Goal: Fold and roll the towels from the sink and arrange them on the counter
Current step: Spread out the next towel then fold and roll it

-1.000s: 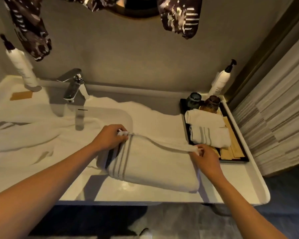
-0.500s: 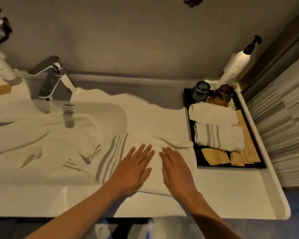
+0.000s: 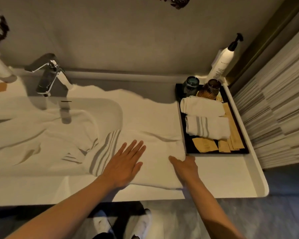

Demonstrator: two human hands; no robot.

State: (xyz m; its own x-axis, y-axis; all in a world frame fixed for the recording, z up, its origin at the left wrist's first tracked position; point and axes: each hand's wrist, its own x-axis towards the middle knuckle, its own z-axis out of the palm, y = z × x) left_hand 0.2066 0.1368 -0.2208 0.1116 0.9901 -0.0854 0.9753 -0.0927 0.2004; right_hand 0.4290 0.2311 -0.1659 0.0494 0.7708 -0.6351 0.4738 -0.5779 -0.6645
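The left hand (image 3: 123,165) lies flat, fingers spread, pinning the striped towel (image 3: 150,152) on the bench (image 3: 231,178) beside the sink (image 3: 110,107). The right hand (image 3: 186,167) has slid from the middle to the towel's right edge by the tray (image 3: 181,126), fingers curled under it. Smoothing looks done; rolling likely follows.

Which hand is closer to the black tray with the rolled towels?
Right. The right hand is right beside the tray's near-left corner; the left hand lies flat on the towel, farther left.
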